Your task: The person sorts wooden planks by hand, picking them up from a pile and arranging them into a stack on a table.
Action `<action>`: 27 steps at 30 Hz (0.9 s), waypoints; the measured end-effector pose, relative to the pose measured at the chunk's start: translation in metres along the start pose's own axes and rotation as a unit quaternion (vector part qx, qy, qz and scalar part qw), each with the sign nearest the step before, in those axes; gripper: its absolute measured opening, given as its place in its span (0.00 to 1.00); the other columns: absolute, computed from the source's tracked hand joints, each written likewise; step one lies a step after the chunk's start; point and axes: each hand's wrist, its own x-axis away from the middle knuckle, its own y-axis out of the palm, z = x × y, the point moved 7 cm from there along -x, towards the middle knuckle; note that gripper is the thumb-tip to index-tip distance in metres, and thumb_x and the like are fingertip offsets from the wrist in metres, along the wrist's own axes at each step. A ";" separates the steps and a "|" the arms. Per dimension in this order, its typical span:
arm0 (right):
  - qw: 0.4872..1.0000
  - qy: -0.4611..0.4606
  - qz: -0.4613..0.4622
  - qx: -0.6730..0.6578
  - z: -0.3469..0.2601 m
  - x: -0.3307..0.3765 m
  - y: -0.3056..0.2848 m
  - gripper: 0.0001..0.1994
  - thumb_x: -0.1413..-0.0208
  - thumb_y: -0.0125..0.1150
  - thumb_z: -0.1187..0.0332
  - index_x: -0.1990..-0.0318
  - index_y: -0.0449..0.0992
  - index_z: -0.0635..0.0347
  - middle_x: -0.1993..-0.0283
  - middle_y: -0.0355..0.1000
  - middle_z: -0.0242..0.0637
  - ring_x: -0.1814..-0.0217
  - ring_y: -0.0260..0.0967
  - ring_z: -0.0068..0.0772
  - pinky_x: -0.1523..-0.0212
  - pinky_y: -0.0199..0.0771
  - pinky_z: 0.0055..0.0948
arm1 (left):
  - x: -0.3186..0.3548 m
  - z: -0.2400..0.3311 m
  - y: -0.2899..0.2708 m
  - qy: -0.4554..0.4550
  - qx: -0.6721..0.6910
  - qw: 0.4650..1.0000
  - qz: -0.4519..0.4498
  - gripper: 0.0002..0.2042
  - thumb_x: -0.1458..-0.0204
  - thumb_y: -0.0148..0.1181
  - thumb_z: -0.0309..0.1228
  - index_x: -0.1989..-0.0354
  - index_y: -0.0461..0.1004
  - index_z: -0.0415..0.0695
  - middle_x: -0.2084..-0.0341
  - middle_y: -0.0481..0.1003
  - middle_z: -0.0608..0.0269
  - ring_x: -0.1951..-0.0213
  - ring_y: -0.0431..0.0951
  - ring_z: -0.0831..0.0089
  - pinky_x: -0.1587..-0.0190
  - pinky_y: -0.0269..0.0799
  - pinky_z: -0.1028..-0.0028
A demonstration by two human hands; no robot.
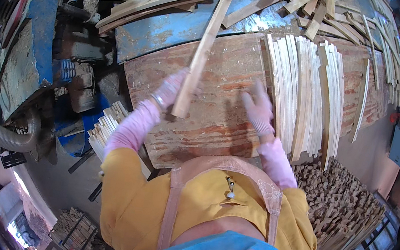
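My left hand, in a pale knit glove, is closed around a long wooden strip. The strip slants over the plywood tabletop, its far end reaching above the blue metal surface. To the right, my right hand, gloved as well, hovers over the plywood with its fingers apart and nothing in it. Just beyond that hand lies a row of pale wooden strips, set side by side and pointing away from me. A lone strip lies farther right.
Loose strips are heaped across the blue metal table at the back. A blue machine with a ribbed hose stands at the left. Stacked wood fills the lower right, and more strips stand beside my left arm.
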 end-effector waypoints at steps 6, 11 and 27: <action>0.937 0.040 -0.159 -0.309 -0.034 -0.060 0.081 0.31 0.36 0.63 0.61 0.29 0.65 0.68 0.41 0.76 0.42 0.42 0.73 0.30 0.39 0.71 0.29 | -0.060 -0.062 0.018 -0.103 -0.191 0.976 -0.003 0.13 0.31 0.54 0.39 0.54 0.78 0.42 0.65 0.82 0.55 0.65 0.82 0.62 0.62 0.79 0.62; 0.974 0.055 -0.081 -0.207 0.001 -0.035 0.011 0.30 0.39 0.65 0.66 0.31 0.67 0.69 0.38 0.76 0.42 0.38 0.72 0.31 0.35 0.69 0.29 | -0.102 0.092 -0.059 0.367 -0.601 0.640 0.307 0.24 0.37 0.52 0.48 0.45 0.78 0.42 0.47 0.78 0.46 0.43 0.77 0.48 0.38 0.70 0.57; 0.892 -0.190 0.302 0.277 0.045 0.036 -0.042 0.26 0.49 0.70 0.67 0.41 0.74 0.59 0.45 0.73 0.48 0.43 0.69 0.53 0.40 0.69 0.52 | -0.108 0.263 -0.111 0.168 -0.866 0.384 0.274 0.23 0.38 0.55 0.46 0.36 0.72 0.51 0.43 0.77 0.54 0.42 0.77 0.55 0.40 0.72 0.56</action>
